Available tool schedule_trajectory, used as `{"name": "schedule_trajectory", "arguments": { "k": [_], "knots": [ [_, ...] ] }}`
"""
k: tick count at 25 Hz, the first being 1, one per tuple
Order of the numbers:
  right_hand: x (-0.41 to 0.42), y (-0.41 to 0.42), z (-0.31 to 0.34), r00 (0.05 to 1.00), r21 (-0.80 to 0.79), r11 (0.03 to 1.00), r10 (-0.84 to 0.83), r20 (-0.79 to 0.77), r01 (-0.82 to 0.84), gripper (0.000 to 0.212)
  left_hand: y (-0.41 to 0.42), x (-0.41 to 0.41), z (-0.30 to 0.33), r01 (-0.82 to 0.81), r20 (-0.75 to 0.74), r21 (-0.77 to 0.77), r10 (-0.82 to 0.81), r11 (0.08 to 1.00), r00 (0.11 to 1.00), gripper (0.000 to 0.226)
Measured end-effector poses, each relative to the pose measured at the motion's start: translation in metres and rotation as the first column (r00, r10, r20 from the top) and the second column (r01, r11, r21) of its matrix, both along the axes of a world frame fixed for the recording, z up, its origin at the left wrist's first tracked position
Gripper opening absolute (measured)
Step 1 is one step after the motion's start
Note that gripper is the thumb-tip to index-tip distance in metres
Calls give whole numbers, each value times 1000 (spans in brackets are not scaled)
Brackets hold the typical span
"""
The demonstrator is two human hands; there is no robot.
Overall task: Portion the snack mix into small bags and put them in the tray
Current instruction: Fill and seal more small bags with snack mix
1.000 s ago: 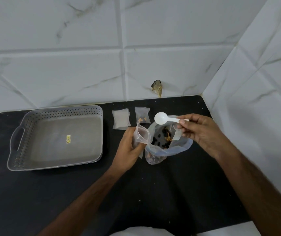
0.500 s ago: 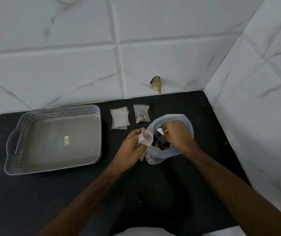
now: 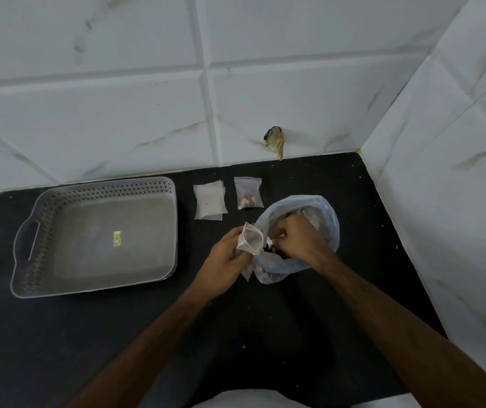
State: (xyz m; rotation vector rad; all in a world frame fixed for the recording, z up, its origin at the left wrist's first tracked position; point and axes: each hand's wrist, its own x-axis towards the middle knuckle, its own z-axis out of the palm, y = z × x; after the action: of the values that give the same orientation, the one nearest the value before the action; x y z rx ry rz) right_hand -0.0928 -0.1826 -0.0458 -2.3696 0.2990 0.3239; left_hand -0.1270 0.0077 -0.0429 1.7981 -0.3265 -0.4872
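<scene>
White marble-patterned wall tiles (image 3: 147, 113) are shown meeting a black desk (image 3: 265, 334) in a corner, with a chipped, stained spot (image 3: 275, 142) visible low on the back wall. At the left of the desk a grey perforated plastic tray (image 3: 159, 189) with a side handle is set, bearing only a small yellow sticker (image 3: 117, 238) on its floor. Just beside the tray's right rim a stack of small bags (image 3: 209, 203) is laid flat, and next to it one filled small bag (image 3: 248, 193) holding a little snack mix. In front of these a large clear bag of snack mix (image 3: 328, 225) is seen standing with its mouth rolled open; dark pieces of the mix (image 3: 274, 251) are visible inside. An open small zip bag (image 3: 250, 238) is gripped by the left hand (image 3: 224, 260), fingers curled round it, and held against the large bag's near rim. The right hand (image 3: 297, 240) is reached into the large bag with fingers clenched round a white spoon handle (image 3: 274, 237), of which only a sliver is visible. A white garment edge (image 3: 250, 400) is seen at the bottom.
</scene>
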Motion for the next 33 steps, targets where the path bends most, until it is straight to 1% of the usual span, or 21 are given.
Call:
{"name": "schedule_trajectory", "arguments": {
  "k": [1, 2, 3, 4, 6, 7, 9, 12, 15, 19, 22, 25, 27, 30, 33],
  "knots": [
    [-3, -5, 8, 979, 31, 999, 48, -200, -42, 15, 0, 0, 0, 0, -3, -8, 0, 1000, 1000, 39],
    [-2, -15, 2, 960, 62, 998, 37, -277, -21, 13, -1, -1, 1, 2, -7, -12, -2, 1000, 1000, 40],
    [-5, -26, 3, 949, 126, 992, 16, -315, 25, 13, -1, -2, 1, 4, -12, -11, -4, 1000, 1000, 39],
    [-4, -22, -1, 943, 185, 976, -50, -330, 117, 13, -1, -2, 0, 3, -14, -10, -3, 1000, 1000, 37],
    [0, -21, 4, 896, 246, 937, -125, -425, 247, 16, 0, -4, 0, -4, -17, -6, 4, 1000, 1000, 35],
    [0, -20, 6, 872, 260, 924, -133, -472, 282, 18, 1, -5, -1, -7, -13, -1, 7, 1000, 1000, 35],
    [2, -24, 13, 858, 296, 902, -136, -495, 314, 18, 4, -6, -3, -7, 6, 15, 7, 1000, 1000, 36],
    [-4, -34, 21, 895, 351, 890, -122, -430, 290, 16, 7, -7, -7, -11, 43, 44, 9, 999, 999, 43],
    [-16, -47, 35, 904, 409, 858, -134, -406, 311, 17, 8, -9, -8, -44, 70, 26, 43, 999, 997, 47],
    [-33, -65, 56, 929, 431, 852, -155, -335, 297, 18, 8, -11, -6, -95, 130, -26, 98, 995, 987, 43],
    [-44, -71, 77, 945, 505, 812, -162, -285, 292, 17, 8, -13, 0, -102, 150, -59, 110, 993, 983, 42],
    [-54, -68, 106, 972, 591, 773, -155, -178, 231, 18, 7, -13, 4, -103, 179, -80, 116, 991, 977, 38],
    [-59, -59, 125, 990, 620, 772, -119, -69, 137, 19, 7, -13, 5, -109, 187, -98, 126, 989, 974, 33],
    [-67, -37, 147, 996, 544, 838, -12, 92, -40, 20, 5, -14, 14, -136, 137, -130, 154, 982, 978, 27],
    [-74, -16, 148, 972, 378, 910, 88, 219, -168, 21, 3, -17, 23, -167, 109, -166, 186, 972, 976, 25]
  ]
}}
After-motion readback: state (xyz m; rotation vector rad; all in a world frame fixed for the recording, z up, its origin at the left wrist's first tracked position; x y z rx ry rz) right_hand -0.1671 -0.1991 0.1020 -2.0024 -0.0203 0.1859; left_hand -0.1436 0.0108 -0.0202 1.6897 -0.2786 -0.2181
